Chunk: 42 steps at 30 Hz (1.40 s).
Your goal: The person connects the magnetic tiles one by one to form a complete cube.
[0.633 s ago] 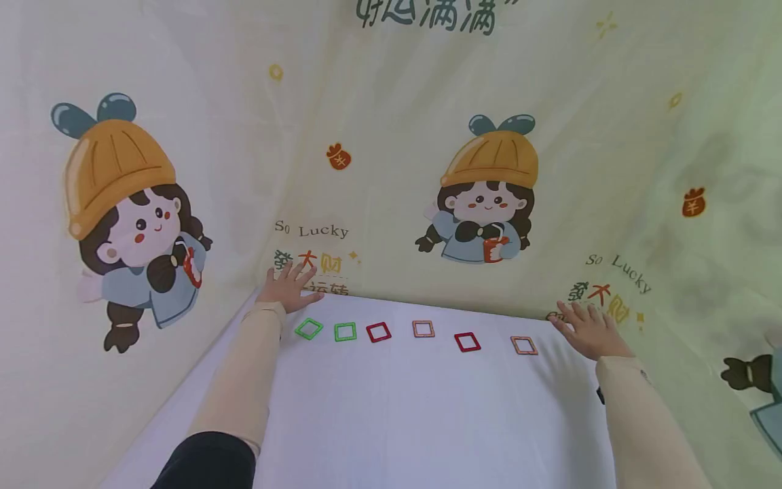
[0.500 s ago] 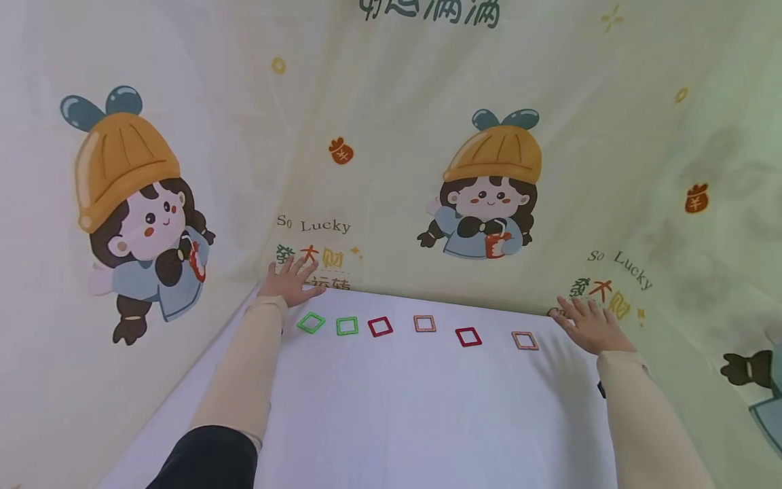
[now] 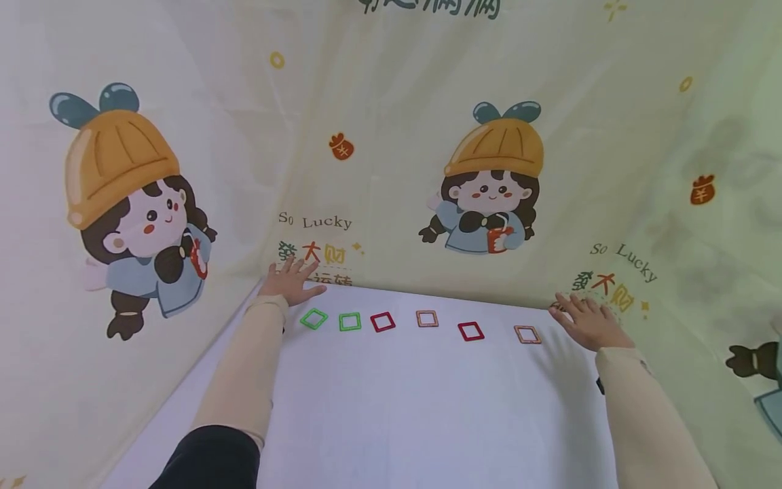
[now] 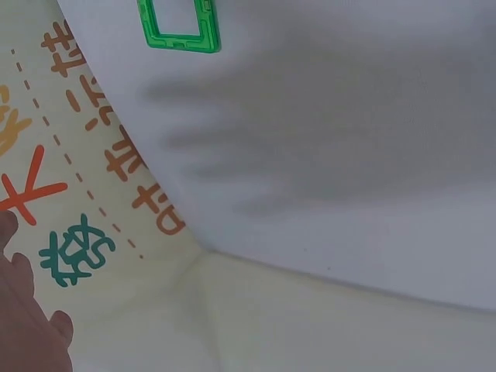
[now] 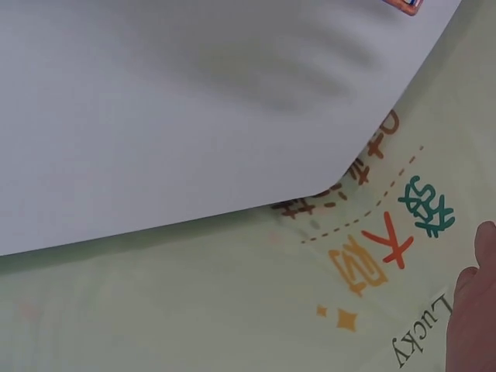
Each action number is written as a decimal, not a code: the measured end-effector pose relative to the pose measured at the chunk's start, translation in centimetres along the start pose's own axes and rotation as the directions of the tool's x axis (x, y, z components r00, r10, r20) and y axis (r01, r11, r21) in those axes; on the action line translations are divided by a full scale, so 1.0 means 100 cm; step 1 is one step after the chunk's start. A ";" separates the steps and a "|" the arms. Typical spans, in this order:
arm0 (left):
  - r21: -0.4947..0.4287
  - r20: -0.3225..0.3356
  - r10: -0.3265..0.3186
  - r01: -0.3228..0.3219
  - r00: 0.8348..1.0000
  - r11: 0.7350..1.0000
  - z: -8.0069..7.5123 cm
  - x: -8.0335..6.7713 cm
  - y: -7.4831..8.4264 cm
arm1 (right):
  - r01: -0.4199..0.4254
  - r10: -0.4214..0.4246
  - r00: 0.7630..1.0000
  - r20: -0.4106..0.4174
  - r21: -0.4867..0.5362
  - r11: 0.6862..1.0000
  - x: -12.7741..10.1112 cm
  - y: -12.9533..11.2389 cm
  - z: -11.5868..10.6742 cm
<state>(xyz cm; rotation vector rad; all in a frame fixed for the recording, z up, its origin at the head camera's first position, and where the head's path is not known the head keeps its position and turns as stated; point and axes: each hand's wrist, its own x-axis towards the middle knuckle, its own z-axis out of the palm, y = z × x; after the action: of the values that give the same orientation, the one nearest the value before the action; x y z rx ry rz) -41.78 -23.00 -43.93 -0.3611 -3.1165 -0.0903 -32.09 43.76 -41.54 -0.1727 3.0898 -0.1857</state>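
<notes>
On the white sheet [image 3: 415,407], six square frames lie flat in a row running left to right along its far edge. The left hand [image 3: 290,284], fingers spread flat and holding nothing, rests at the far left corner, just beside the tilted green frame [image 3: 314,318]. The right hand [image 3: 588,322], equally splayed and empty, rests at the far right corner near the orange frame [image 3: 527,334].

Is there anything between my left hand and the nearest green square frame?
Nothing visible. The left hand lies flat at the far left corner of the white sheet, and only bare sheet separates it from the tilted green square frame.
</notes>
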 end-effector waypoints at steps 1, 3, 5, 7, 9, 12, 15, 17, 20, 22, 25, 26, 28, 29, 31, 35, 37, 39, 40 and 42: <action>0.001 0.003 0.001 -0.001 1.000 1.000 0.000 0.000 0.001 | 0.003 -0.003 1.000 -0.008 0.002 1.000 0.000 0.000 0.002; 0.000 -0.005 0.003 -0.003 1.000 1.000 -0.001 -0.001 0.003 | 0.003 -0.002 1.000 -0.022 0.020 1.000 0.001 0.000 0.007; -0.012 -0.003 0.000 0.000 1.000 1.000 0.000 -0.003 0.004 | 0.009 -0.008 1.000 -0.030 0.037 0.999 0.001 -0.002 0.012; -0.021 0.004 0.000 0.000 1.000 1.000 0.003 -0.006 0.003 | 0.014 -0.013 1.000 -0.020 0.042 0.999 0.002 -0.005 0.016; -0.044 0.021 -0.002 0.003 1.000 0.999 0.008 -0.008 0.002 | 0.020 -0.020 1.000 -0.006 0.049 0.999 0.002 -0.009 0.018; -0.088 0.055 -0.009 0.014 0.998 0.996 0.015 -0.010 -0.003 | 0.034 -0.034 0.999 0.002 0.059 0.998 0.003 -0.014 0.021; -0.111 0.107 -0.027 0.039 0.994 0.993 0.021 -0.009 -0.009 | 0.049 -0.047 0.999 -0.020 0.079 0.996 0.005 -0.017 0.025; -0.117 0.141 -0.036 0.052 0.989 0.992 0.024 -0.007 -0.012 | 0.056 -0.053 0.998 -0.028 0.086 0.995 0.006 -0.017 0.029; -0.142 0.211 -0.049 0.080 0.976 0.987 0.031 -0.004 -0.014 | 0.054 -0.053 0.998 -0.014 0.077 0.996 0.010 -0.017 0.037; -0.156 0.249 -0.047 0.087 0.968 0.984 0.037 -0.003 -0.014 | 0.052 -0.053 0.999 0.012 0.064 0.997 0.012 -0.017 0.042; -0.177 0.279 -0.026 0.078 0.960 0.981 0.047 -0.002 -0.010 | 0.044 -0.046 0.998 0.041 0.057 0.997 0.013 -0.019 0.051; -0.179 0.280 -0.021 0.073 0.960 0.981 0.050 -0.002 -0.008 | 0.042 -0.044 0.998 0.046 0.052 0.998 0.013 -0.020 0.054; -0.178 0.273 -0.007 0.058 0.962 0.982 0.057 -0.002 -0.004 | 0.044 -0.046 0.998 0.049 0.025 0.999 0.013 -0.023 0.059; -0.182 0.266 -0.002 0.052 0.964 0.982 0.060 -0.001 -0.002 | 0.048 -0.048 0.998 0.046 0.005 0.999 0.013 -0.024 0.063; -0.174 0.248 0.003 0.042 0.969 0.984 0.066 -0.001 0.000 | 0.058 -0.056 0.997 0.044 -0.046 0.997 0.013 -0.027 0.069; -0.143 0.227 -0.011 0.044 0.974 0.989 0.076 -0.002 0.001 | 0.058 -0.052 0.997 0.057 -0.100 0.993 0.014 -0.034 0.083; -0.131 0.218 -0.015 0.044 0.976 0.990 0.077 -0.004 0.001 | 0.042 -0.035 0.997 0.069 -0.096 0.995 0.014 -0.038 0.087; -0.127 0.217 -0.012 0.040 0.976 0.991 0.076 -0.008 0.003 | 0.022 -0.015 0.997 0.080 -0.088 0.996 0.015 -0.042 0.090; -0.126 0.211 -0.005 0.033 0.977 0.991 0.074 -0.010 0.004 | 0.013 -0.005 0.996 0.084 -0.088 0.996 0.015 -0.043 0.091; -0.114 0.207 0.006 0.018 0.978 0.993 0.071 -0.013 0.006 | -0.001 0.010 0.996 0.091 -0.094 0.996 0.015 -0.045 0.093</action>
<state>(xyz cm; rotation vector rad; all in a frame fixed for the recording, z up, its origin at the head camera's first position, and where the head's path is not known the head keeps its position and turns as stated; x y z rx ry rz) -40.31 -22.33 -50.96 -0.3867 -3.3279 -0.2489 -32.64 38.05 -50.28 -0.1711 3.0091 -0.0312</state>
